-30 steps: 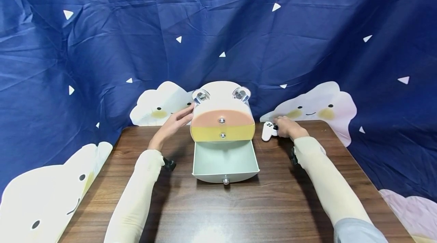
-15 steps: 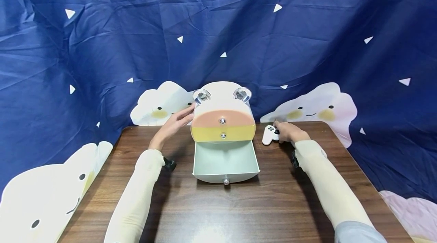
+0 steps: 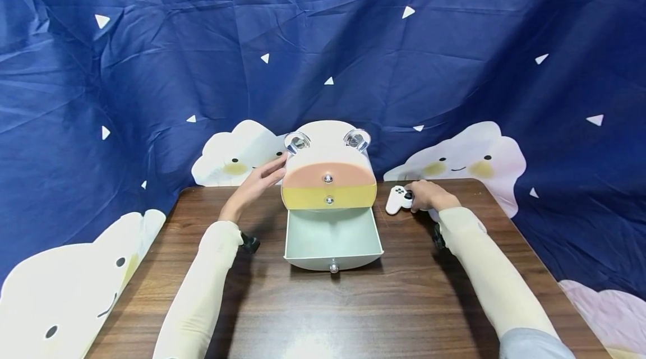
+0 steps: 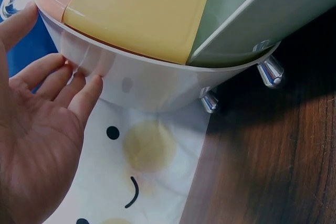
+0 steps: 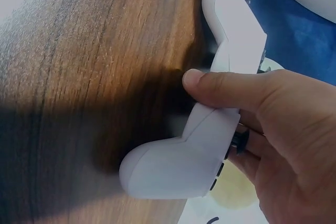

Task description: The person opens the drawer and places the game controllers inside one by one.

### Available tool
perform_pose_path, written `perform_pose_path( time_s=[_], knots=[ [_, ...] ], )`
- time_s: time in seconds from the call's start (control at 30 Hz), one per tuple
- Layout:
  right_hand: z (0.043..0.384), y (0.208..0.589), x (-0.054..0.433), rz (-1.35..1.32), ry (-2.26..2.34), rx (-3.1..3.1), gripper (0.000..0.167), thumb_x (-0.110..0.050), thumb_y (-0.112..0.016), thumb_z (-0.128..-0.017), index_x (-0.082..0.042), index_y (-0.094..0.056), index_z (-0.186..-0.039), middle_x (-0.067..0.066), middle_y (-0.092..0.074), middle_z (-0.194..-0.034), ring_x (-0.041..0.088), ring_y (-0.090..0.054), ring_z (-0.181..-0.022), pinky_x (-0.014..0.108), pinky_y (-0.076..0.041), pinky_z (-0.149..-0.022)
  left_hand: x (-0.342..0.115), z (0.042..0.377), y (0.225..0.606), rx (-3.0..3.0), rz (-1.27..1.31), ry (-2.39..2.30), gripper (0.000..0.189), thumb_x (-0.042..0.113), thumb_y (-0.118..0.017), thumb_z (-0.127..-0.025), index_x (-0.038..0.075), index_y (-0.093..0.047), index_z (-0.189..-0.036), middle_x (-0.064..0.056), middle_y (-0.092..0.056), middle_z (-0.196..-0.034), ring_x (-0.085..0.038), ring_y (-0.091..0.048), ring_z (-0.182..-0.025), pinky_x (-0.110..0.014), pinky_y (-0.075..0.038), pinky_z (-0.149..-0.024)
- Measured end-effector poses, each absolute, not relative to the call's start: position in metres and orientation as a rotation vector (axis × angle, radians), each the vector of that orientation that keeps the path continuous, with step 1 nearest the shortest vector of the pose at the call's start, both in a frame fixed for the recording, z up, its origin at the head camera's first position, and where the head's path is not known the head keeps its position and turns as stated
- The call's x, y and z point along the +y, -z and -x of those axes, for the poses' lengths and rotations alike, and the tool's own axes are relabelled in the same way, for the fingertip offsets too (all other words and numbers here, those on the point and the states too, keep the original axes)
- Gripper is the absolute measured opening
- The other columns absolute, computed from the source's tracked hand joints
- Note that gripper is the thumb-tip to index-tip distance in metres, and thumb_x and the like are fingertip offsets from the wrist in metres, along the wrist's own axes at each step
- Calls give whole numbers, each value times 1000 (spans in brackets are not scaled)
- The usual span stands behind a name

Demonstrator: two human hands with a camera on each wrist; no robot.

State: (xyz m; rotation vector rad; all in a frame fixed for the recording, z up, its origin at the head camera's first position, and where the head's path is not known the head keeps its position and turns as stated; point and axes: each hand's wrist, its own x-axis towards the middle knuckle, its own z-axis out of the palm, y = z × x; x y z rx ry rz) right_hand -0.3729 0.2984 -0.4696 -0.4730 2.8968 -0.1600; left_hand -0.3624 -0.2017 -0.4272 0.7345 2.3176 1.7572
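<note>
A small dome-topped drawer box stands on the table, with a peach drawer, a yellow drawer and a pale green bottom drawer that is pulled out with nothing inside. My left hand lies against the box's left side; in the left wrist view its fingertips touch the white wall, fingers extended. To the right of the box, my right hand grips a white game controller. The right wrist view shows the thumb on one face of the controller, the other fingers partly hidden behind it.
The brown wooden table reaches toward me. Behind it hangs a blue curtain with white triangles and cloud faces. Two round clear knobs like eyes stick out from the box top, and small metal feet show beneath.
The right hand and the controller have shifted slightly toward me along the table. The left hand and the drawer box have stayed put.
</note>
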Motion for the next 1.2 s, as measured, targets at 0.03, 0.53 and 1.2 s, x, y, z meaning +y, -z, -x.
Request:
perform_pose_path(
  time_s=[0.03, 0.53, 1.2],
  knots=[
    [372, 469, 299, 480, 156, 2897, 48, -7, -87, -74, -5, -74, -119, 11, -70, -96, 28, -60, -85, 45, -52, -78, -201, 363, 427, 2322, -736, -1753, 63, 32, -59, -111, 15, -37, -167, -2, -33, -175, -24, -30, -163, -48, -31, -131],
    [368, 464, 306, 483, 149, 2917, 54, -13, -88, -73, -6, -76, -124, 12, -73, -100, 27, -63, -87, 50, -53, -75, -199, 363, 425, 2348, -753, -1725, 65, 37, -60, -110, 16, -37, -167, -1, -35, -174, -23, -31, -162, -48, -32, -131],
    [344, 409, 295, 629, 136, 2967, 51, -19, -93, -71, -7, -78, -118, 6, -72, -86, 23, -60, -75, 44, -52, -67, -202, 363, 428, 2341, -752, -1735, 64, 35, -59, -111, 15, -36, -168, -5, -32, -175, -23, -30, -162, -48, -32, -130]
  ],
)
